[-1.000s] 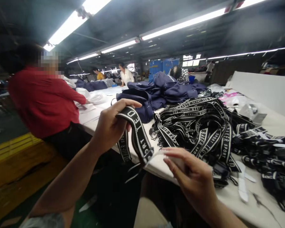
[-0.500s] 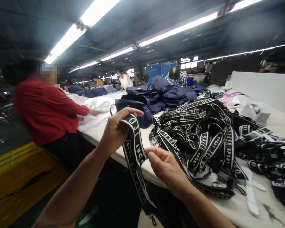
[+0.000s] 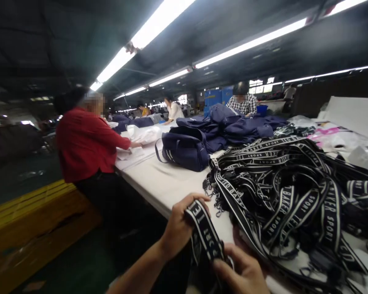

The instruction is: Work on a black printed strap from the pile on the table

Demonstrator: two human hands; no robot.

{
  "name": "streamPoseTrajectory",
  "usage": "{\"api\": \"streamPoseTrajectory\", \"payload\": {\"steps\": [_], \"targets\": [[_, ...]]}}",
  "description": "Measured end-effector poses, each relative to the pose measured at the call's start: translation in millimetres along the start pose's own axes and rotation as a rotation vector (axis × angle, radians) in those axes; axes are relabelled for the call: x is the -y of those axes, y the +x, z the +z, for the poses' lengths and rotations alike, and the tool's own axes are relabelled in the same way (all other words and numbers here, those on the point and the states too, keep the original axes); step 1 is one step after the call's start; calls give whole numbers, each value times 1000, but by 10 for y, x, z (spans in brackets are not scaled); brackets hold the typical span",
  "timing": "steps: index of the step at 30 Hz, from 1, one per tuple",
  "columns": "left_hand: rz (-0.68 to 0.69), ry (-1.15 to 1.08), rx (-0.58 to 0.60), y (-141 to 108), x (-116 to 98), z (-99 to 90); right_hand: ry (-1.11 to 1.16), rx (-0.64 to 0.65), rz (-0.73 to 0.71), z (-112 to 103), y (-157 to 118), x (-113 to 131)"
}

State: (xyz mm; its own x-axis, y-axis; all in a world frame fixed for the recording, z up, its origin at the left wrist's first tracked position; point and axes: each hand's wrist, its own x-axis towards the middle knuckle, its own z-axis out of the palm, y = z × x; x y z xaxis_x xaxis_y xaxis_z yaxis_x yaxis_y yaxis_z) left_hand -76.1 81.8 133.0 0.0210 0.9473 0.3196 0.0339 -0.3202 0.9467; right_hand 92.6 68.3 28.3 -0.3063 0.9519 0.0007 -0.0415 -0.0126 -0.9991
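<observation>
My left hand (image 3: 179, 226) grips the upper part of a black strap (image 3: 205, 232) printed with white letters, held at the near edge of the white table (image 3: 168, 183). Lower down, my right hand (image 3: 242, 273) pinches the same strap between thumb and fingers. Just right of both hands lies a large tangled heap of black lettered straps (image 3: 288, 183) with clips at their ends.
A navy bag (image 3: 184, 149) stands behind my hands, with more navy bags (image 3: 233, 122) piled further back. A person in a red shirt (image 3: 86, 143) works at the table's left side. Other people stand far off. A yellow-edged platform (image 3: 27, 212) lies at left.
Both hands dropped low in the frame and came closer together on the strap; the view tilted up, showing more ceiling. The person in red now appears further right.
</observation>
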Motion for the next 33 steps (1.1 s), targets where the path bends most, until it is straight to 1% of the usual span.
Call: {"api": "streamPoseTrajectory", "payload": {"steps": [2,3,4,7,9,11,13,15,18,19,21,24,28,32,33], "targets": [[30,-155,-81,151,-171,-9,-70,-78,-26,-8,65,111],[60,-197,-128,240,-244,-19,-94,-104,-41,-28,107,161],[73,-222,-153,330,-304,-31,-103,-103,-52,-57,150,203],[37,-276,-174,562,-418,-59,-67,-34,-75,-157,244,300],[20,-293,-175,653,-471,-61,-62,42,-80,-204,261,351],[32,-295,-171,698,-519,-51,-75,116,-78,-226,252,384],[41,-285,-156,718,-565,-33,-93,187,-65,-239,229,392],[41,-263,-123,732,-611,-14,-112,212,-72,-258,209,378],[61,-242,-46,749,-683,15,-96,149,-171,-303,206,329],[75,-236,-18,752,-707,28,-67,129,-192,-316,214,308],[99,-217,37,754,-752,63,16,134,-184,-330,244,258],[140,-165,100,759,-813,135,160,222,-129,-306,305,184],[184,-125,122,786,-899,216,272,331,-112,-250,383,139],[269,-17,139,843,-1018,228,331,396,-94,-252,452,154],[261,-26,104,864,-1050,223,338,408,-88,-258,467,158]]}}
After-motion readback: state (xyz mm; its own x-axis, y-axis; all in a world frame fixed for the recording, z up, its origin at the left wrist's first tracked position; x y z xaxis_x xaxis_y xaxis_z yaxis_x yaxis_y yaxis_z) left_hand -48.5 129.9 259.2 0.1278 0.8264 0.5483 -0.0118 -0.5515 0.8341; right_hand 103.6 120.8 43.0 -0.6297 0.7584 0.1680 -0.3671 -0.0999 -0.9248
